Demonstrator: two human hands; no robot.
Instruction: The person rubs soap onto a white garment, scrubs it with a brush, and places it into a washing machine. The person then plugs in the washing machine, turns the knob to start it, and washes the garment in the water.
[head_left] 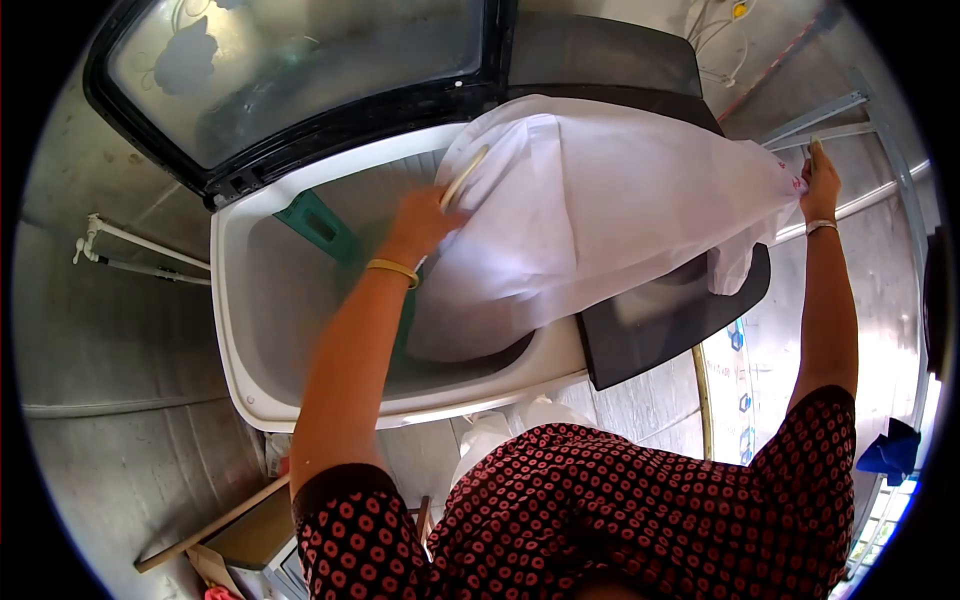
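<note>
A large white cloth (640, 190), perhaps a garment, is stretched over the open tub of a washing machine (228, 330) and across its dark right-hand cover. My right hand (820, 182) is raised at the far right, closed on the cloth's gathered end, where small pink marks show. My left hand (425, 228), blurred, is over the tub at the cloth's left part. It is closed around a thin, tan, flat-edged object (464, 178) whose kind I cannot make out; it lies against the cloth.
A green slotted board (322, 228) leans inside the tub. The machine's transparent black-framed lid (300, 70) stands raised behind. A dark cover (680, 310) lies under the cloth on the right. A white pipe with a tap (150, 250) runs along the left wall.
</note>
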